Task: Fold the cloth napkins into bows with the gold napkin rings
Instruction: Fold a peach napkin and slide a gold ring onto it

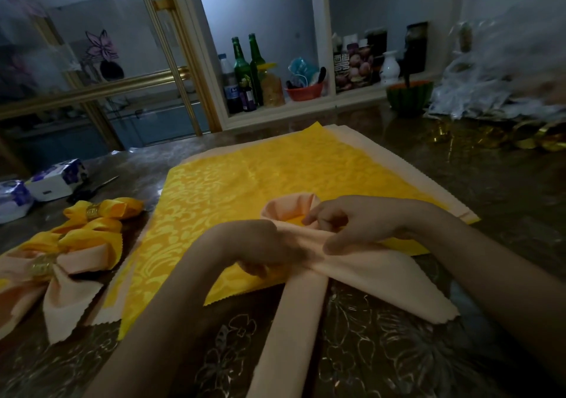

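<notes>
Head view: at far left, finished peach and yellow cloth bows (61,253) with gold rings lie on the dark patterned table (382,351). The left hand (263,244) pinches the middle of a peach cloth napkin (352,272); its tails trail toward the person. Just right, nearer the raised loop, the right hand (346,223) curls its fingers on the fold, above a yellow damask cloth (245,183).
</notes>
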The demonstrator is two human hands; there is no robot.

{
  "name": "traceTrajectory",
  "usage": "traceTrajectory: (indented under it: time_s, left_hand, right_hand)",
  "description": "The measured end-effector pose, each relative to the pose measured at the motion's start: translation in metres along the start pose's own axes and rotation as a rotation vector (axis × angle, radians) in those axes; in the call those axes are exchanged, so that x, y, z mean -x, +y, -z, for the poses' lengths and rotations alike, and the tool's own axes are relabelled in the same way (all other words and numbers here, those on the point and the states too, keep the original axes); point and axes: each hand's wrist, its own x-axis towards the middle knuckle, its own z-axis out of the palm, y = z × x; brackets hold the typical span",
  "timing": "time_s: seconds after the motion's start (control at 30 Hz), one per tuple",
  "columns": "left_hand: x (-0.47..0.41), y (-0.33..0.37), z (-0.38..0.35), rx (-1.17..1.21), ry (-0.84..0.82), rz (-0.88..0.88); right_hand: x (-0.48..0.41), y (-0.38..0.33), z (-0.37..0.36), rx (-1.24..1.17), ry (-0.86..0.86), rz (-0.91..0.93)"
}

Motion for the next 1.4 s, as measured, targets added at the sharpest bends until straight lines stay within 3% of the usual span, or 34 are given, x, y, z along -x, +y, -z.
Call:
traceTrajectory:
  time_s: [0.1,0.23,0.47,0.57,0.77,0.93,1.13,1.2,1.27,1.33,1.4]
  left_hand:
    - [-0.002,0.012,-0.017,-0.128,0.065,-0.092]
    - [-0.008,0.015,-0.023,0.022,0.156,-0.096]
    - [-0.013,0.019,-0.025,0.662,0.278,-0.143]
    - [-0.022,0.018,-0.033,0.888,0.273,-0.085]
    - [-0.031,0.007,-0.023,1.082,0.156,-0.037]
    - [-0.021,0.008,-0.014,1.131,-0.06,-0.169]
    - [-0.024,0.017,-0.03,1.177,0.19,-0.18]
    - [-0.024,0.014,-0.027,1.188,0.243,-0.221]
    - [-0.022,0.014,-0.025,1.173,0.263,-0.256]
    - [-0.021,0.015,-0.025,1.174,0.252,-0.295]
    - [-0.02,0.015,-0.024,1.167,0.236,-0.327]
  right_hand:
    - [0.001,0.005,0.003,-0.085,0.052,0.015]
    - [0.0,0.011,0.005,-0.233,0.158,0.006]
    - [0.0,0.018,0.009,-0.587,0.288,-0.051]
    - [0.002,0.018,0.01,-0.644,0.241,-0.061]
    - [0.009,0.015,0.017,-0.322,0.04,-0.243]
    - [0.009,0.02,0.02,-0.118,0.119,-0.269]
    - [0.007,0.01,0.017,-0.124,0.073,-0.112]
    - [0.011,0.023,0.032,-0.209,0.225,-0.175]
    - [0.016,0.054,0.048,-0.229,0.558,-0.26]
    - [0.023,0.09,0.06,-0.051,0.875,-0.385]
    - [0.033,0.125,0.067,0.27,1.001,-0.569]
